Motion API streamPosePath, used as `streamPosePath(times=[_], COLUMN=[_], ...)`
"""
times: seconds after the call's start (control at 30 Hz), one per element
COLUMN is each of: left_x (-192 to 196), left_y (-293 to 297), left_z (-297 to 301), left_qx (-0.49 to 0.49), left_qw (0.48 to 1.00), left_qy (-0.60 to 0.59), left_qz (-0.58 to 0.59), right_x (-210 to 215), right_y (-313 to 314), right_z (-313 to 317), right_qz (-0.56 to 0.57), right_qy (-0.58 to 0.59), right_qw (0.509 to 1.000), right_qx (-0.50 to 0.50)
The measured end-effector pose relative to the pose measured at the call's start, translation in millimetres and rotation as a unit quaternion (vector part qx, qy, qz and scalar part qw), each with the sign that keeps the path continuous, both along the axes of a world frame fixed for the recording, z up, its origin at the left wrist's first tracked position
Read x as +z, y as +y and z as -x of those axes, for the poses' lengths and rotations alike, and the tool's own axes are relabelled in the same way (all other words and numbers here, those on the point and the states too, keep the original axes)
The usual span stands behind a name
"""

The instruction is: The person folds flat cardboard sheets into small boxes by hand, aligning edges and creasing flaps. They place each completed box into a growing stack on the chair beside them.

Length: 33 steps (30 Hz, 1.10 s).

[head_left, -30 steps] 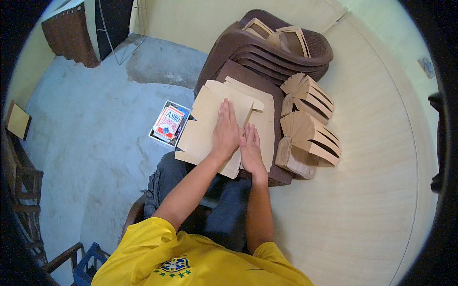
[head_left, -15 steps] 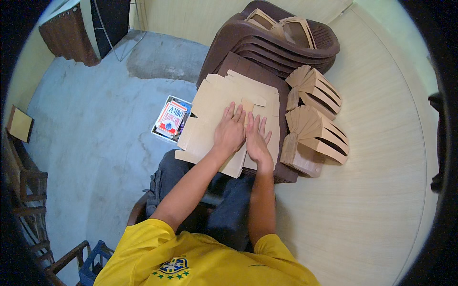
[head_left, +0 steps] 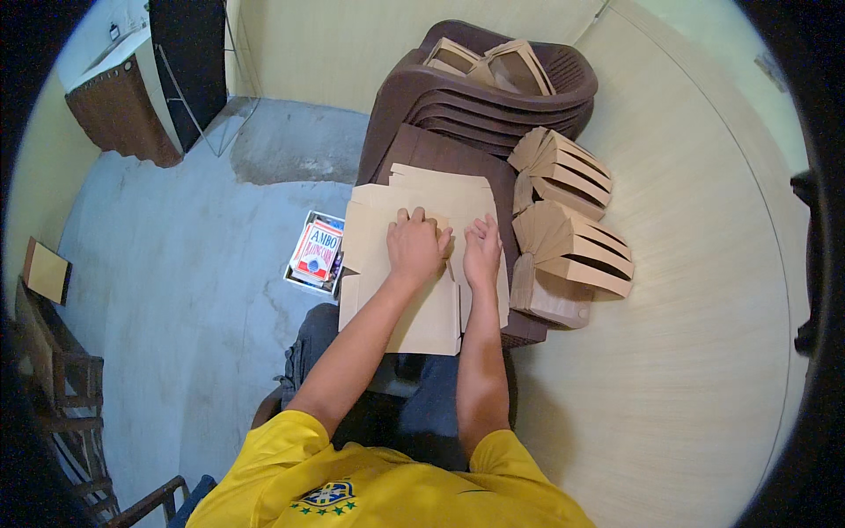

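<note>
While over cardboard point(head_left: 429, 326), two hands point(head_left: 414, 250) point(head_left: 481, 255) half-curled, each grip unclear, beside two fanned stacks point(head_left: 576, 174) point(head_left: 576, 242).

A cardboard sheet point(head_left: 431, 317) shows a smooth, matt face, its dull finish echoed by fanned bundles of folded card point(head_left: 546, 231), while stacked chairs point(head_left: 480, 92) in moulded plastic carry a faint sheen. The person's shirt point(head_left: 396, 493) and trousers point(head_left: 431, 392) are soft cloth. The concrete-like floor point(head_left: 198, 242) looks rough and scuffed, the wood-look wall point(head_left: 678, 282) smooth and finely grained.
</note>
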<state>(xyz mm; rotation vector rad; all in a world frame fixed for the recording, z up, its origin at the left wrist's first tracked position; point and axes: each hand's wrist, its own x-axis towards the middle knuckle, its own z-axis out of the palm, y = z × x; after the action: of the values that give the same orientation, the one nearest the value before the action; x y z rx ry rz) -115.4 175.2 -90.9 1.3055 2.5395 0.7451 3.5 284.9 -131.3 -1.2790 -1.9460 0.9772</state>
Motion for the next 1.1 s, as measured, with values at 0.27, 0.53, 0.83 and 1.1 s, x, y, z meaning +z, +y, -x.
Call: streamPosePath(times=[0.27,0.53,0.83,1.1], left_x=[-44,-47,-46,-49], left_y=[17,22,21,18], left_z=[3,4,6,10], left_qx=[-0.039,-0.060,-0.042,-0.074], left_qw=[0.985,0.991,0.993,0.989], left_qy=[0.130,0.120,0.104,0.126], left_qz=[-0.108,0.016,-0.041,-0.019], right_x=[-7,2,1,-12], right_y=[42,63,49,59], right_z=[26,41,52,69], right_qz=[-0.130,0.228,-0.101,-0.135], right_qy=[-0.121,0.211,-0.014,-0.066], right_qw=[0.983,0.946,0.993,0.988], right_qx=[0.050,0.088,0.051,-0.029])
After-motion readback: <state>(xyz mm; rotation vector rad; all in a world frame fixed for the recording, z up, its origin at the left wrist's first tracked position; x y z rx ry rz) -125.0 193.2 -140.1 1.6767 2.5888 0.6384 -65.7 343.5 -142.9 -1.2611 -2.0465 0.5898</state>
